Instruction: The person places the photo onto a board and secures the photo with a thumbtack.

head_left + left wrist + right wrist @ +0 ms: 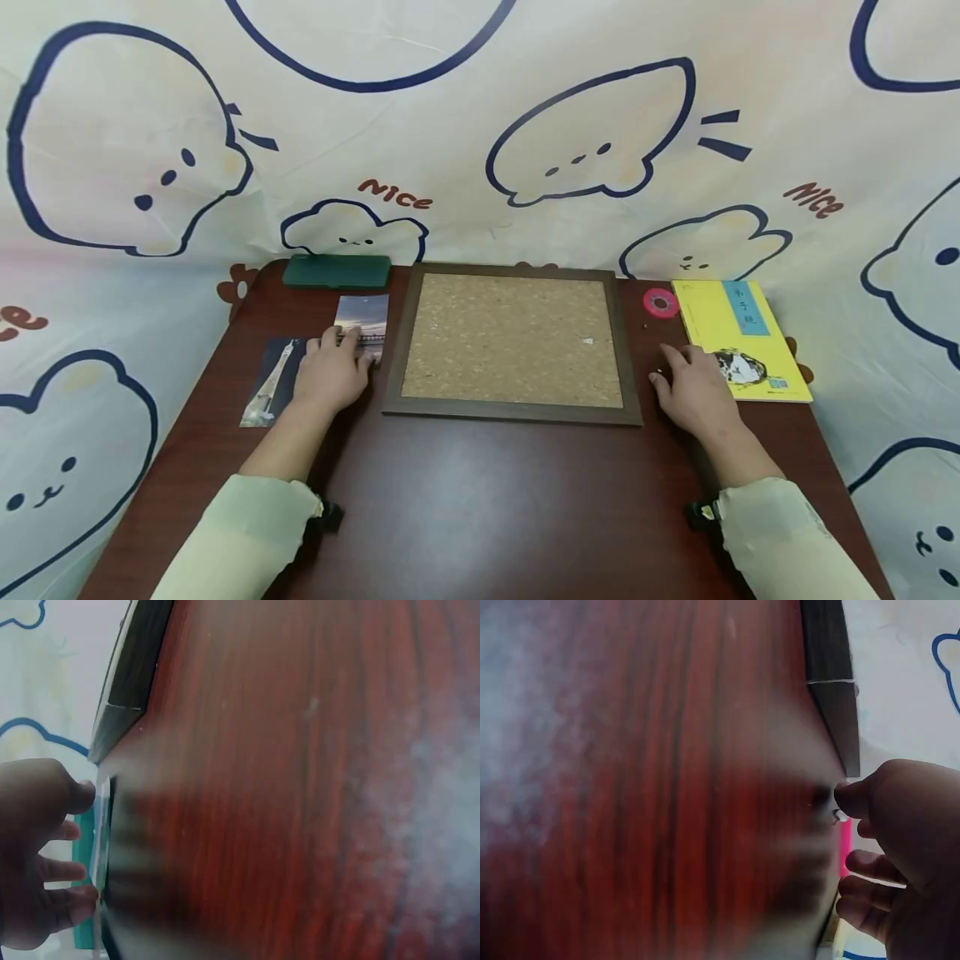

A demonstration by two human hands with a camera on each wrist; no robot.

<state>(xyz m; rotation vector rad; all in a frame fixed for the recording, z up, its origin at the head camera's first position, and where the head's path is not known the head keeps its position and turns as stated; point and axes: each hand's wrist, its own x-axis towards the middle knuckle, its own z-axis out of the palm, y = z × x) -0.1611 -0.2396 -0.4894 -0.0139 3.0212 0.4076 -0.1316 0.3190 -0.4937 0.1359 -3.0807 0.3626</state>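
My left hand point(332, 377) rests its fingers on a sunset-sky photo point(362, 310), palm down. Beneath its side lies a second photo of a lit tower point(272, 385), partly covered. In the left wrist view, the left fingers point(64, 871) reach to the thin edge of a photo. My right hand point(701, 392) lies over the left edge of a yellow book point(705, 312), thumb and index finger apart. By the thumb tip is a small pale object point(841, 816), its kind too small to tell. Between the hands lies a cork board point(517, 342) with a brown frame.
A dark green box point(337, 272) stands at the back left. A pink ring-shaped item point(661, 302) lies between the cork board and the book. The brown table point(510, 492) meets a cartoon-printed cloth point(465, 167) at the back and sides.
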